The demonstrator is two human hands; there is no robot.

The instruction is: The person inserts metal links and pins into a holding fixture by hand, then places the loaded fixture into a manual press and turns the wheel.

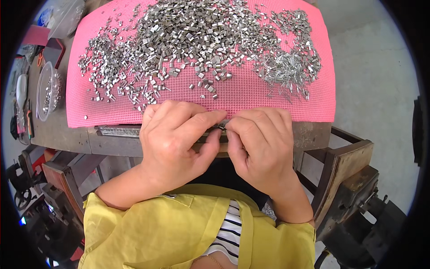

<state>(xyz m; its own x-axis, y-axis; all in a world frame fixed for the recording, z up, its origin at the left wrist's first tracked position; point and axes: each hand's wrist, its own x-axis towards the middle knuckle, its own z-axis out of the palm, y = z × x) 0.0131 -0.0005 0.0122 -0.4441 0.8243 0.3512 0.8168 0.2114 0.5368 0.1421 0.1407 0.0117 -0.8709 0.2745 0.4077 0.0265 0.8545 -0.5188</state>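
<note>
My left hand and my right hand meet at the near edge of a pink mesh mat. Between their thumbs and forefingers, both pinch one small dark metal piece; the fingertips cover most of it. Beyond my hands a wide heap of small silvery metal links covers the far part of the mat. Some loose links lie nearer, just past my fingers. To the right sits a pile of thin metal pins.
A clear plastic tub with small metal parts stands left of the mat. Under the mat's near edge lies a long ridged strip on the table. Dark machines stand low at both sides; a wooden-faced frame is at right.
</note>
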